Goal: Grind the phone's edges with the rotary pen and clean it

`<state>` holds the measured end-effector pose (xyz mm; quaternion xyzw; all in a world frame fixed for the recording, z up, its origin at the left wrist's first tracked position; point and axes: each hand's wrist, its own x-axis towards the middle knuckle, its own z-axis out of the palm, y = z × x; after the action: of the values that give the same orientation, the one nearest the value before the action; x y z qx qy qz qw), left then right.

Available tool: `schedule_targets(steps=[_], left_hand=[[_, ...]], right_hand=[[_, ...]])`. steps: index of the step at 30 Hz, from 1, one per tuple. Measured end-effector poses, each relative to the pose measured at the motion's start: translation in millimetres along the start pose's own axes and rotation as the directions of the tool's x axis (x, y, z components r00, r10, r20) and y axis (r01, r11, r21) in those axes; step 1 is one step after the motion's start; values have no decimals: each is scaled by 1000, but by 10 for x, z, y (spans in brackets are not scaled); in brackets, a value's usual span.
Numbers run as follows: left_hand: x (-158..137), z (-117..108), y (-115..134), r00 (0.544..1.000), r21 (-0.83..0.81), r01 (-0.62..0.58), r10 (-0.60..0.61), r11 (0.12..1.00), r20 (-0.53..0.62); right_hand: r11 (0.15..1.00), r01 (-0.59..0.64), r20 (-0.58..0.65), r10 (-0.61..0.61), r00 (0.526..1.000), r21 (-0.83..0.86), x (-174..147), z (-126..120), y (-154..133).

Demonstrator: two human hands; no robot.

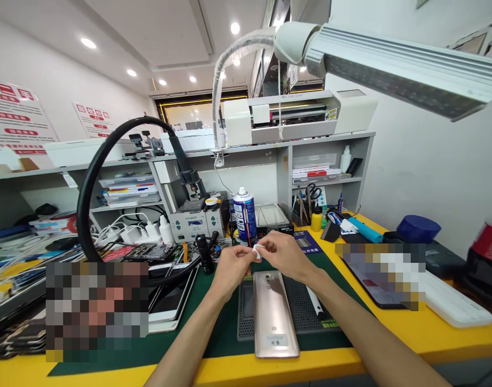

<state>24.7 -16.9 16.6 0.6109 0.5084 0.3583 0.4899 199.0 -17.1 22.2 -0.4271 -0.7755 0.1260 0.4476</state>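
Above the worktop, both my hands pinch one small white wad [257, 251] that looks like tissue; its exact kind is too small to make out. My left hand [232, 266] grips it from the left with closed fingertips, and my right hand [285, 255] from the right. Just below them a rose-gold phone [275, 317] lies back side up, its far end near my fingers. It rests on a grey perforated mat [246, 329]. A white and black pen-like tool [315, 304] lies on that mat, partly behind my right forearm.
Behind my hands stands a blue spray can [245, 215], with a grey soldering station [195, 226] to its left. A black flexible hose [85, 188] arches at the left. Phones and cables crowd the left side. A lamp [391, 64] hangs overhead. A white tablet [169, 301] lies left.
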Motion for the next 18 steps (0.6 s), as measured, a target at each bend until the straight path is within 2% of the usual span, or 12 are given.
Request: schedule_targets(steps=[11,14,18], left_hand=[[-36,-12,32,999,-112,-21,24,993,25],[-49,-11,45,998,-164,-36,43,986,41],[-47,-4,41,999,-187,-32,39,982,31]], right_hand=[[990,139,34,-138,990,-18,-52,31,3],[992,129,20,-129,991,-1,-53,58,10],[995,58,5,-58,998,77,-38,73,20]])
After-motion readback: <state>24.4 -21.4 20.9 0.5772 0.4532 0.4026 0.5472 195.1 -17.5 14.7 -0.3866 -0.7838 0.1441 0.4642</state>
